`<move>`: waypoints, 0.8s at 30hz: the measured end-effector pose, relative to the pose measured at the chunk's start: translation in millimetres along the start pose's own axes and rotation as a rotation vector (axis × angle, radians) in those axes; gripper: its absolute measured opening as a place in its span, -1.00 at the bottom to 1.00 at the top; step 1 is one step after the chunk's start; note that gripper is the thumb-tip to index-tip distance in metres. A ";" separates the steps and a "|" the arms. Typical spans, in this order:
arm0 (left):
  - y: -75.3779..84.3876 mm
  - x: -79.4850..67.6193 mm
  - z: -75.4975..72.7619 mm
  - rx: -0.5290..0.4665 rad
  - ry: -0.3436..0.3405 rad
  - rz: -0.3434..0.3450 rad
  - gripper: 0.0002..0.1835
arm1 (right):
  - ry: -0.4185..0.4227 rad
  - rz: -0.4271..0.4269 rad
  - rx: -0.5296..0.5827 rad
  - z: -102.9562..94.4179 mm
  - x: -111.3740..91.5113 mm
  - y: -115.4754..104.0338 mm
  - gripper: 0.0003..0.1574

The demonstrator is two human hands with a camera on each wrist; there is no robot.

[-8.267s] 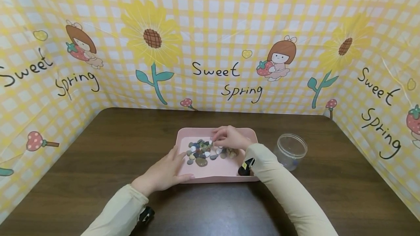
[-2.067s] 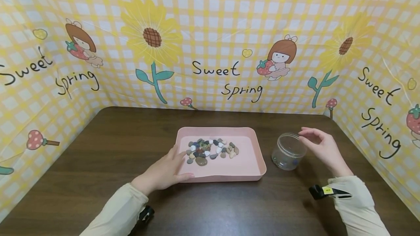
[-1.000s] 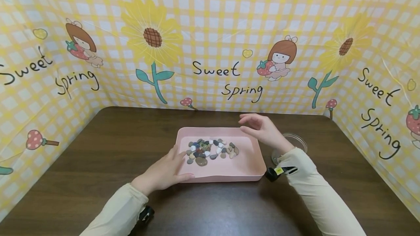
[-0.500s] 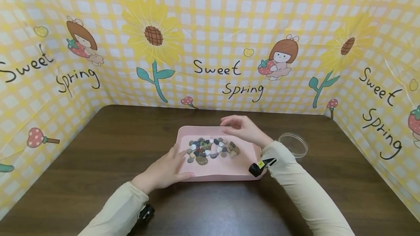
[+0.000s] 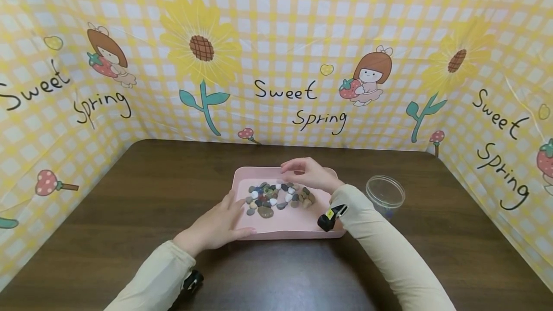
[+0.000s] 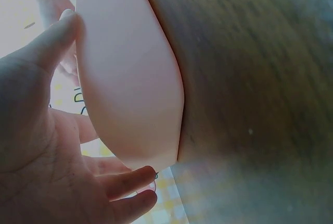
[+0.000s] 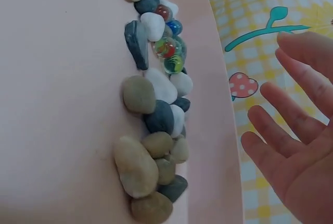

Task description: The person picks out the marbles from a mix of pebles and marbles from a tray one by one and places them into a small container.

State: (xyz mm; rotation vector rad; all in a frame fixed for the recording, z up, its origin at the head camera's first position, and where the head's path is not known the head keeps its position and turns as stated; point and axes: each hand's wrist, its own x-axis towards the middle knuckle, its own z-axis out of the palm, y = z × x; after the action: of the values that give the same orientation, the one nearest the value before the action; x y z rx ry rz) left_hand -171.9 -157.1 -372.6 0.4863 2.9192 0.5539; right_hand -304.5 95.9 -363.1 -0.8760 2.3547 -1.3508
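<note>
A pink tray [image 5: 298,222] sits on the table and holds a heap of pebbles [image 5: 265,212], grey, white, tan and dark. Among them lie several glass marbles [image 7: 167,48]. My left hand [image 5: 213,224] rests against the tray's front left corner, thumb on the front rim and fingers along the left side. Over the far right part of the tray hovers my right hand [image 5: 312,174], fingers apart and loosely bent; the right wrist view shows nothing between them. To the tray's right stands a clear jar [image 5: 385,192] without a lid, partly hidden by my right sleeve.
The dark wooden table [image 5: 142,205] runs back to a yellow checked cloth [image 5: 276,37] that hangs behind and on both sides. A little something bluish shows low inside the jar.
My right hand was beside the jar two seconds ago. It has since moved left over the tray and come down a little. The left hand, tray and jar have stayed put.
</note>
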 end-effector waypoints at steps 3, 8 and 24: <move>0.1 0.2 0.0 0.005 0.007 0.005 -0.10 | -0.017 -0.009 -0.006 2.5 1.8 -1.4 -0.62; -1.2 1.2 1.4 0.014 0.018 0.018 -0.11 | -0.039 0.021 -0.030 6.6 8.0 5.6 -0.67; -2.7 1.4 2.7 0.019 0.019 0.021 -0.11 | -0.154 0.011 -0.207 23.4 15.9 20.0 -0.81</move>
State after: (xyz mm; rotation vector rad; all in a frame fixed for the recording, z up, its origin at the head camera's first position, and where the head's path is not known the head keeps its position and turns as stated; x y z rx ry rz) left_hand -173.5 -158.1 -376.3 0.5168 2.9428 0.5374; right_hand -311.8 77.5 -391.5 -0.9848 2.4035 -1.0089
